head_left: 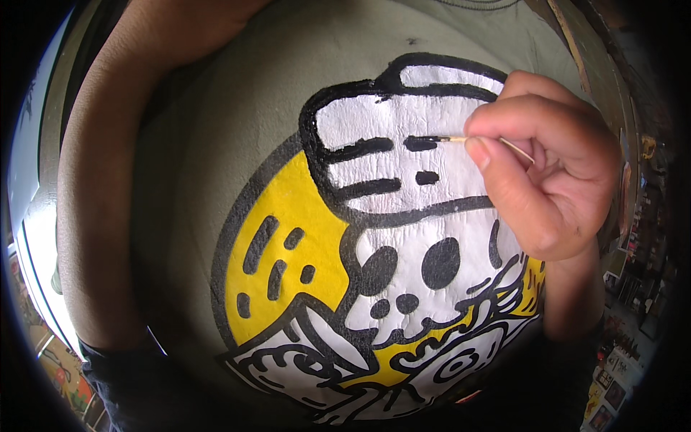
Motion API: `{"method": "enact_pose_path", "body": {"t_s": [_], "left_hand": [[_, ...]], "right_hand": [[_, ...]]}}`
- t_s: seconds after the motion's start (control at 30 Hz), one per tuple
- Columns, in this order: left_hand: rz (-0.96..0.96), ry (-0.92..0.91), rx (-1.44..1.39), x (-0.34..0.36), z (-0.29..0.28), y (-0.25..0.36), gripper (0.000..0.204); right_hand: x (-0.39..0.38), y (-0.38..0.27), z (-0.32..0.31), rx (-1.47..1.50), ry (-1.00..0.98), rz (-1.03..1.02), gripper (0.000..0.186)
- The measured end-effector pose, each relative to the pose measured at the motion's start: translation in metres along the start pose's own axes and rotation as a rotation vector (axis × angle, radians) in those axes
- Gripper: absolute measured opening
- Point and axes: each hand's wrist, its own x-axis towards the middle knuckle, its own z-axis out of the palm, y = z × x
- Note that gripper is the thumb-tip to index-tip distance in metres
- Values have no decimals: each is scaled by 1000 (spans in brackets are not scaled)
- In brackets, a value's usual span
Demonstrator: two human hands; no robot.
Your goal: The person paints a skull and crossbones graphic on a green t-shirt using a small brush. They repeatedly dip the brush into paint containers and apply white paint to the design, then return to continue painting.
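My right hand (554, 155) pinches a thin paintbrush (452, 139) between thumb and fingertips. Its black tip touches a short black dash on the white area of a painted design (425, 122). That design lies on an olive-green cloth (187, 158) that looks like a shirt, with a neckline seam at the top. It shows a white skull with thick black outlines against a yellow round patch (284, 245). Some black lines around the upper white shape look glossy. My left hand (205, 25) rests at the upper left of the cloth, its fingers out of sight.
My left forearm (97, 216) runs along the left side of the cloth. A wooden edge (572, 43) shows at the upper right. Beyond the right side are several small, blurred things (622, 360). Bright light falls at the far left.
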Motion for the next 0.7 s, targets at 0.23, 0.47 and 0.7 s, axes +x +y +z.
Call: {"method": "enact_pose_path", "body": {"t_s": [0.23, 0.47, 0.7], "left_hand": [[67, 67, 77, 1, 4, -6, 34], [61, 102, 152, -3, 8, 2, 34], [18, 80, 139, -3, 6, 4, 33]], "right_hand": [[1, 0, -1, -5, -12, -9, 19], [-2, 0, 0, 39, 31, 29, 19], [-5, -8, -12, 115, 69, 187, 10]]}}
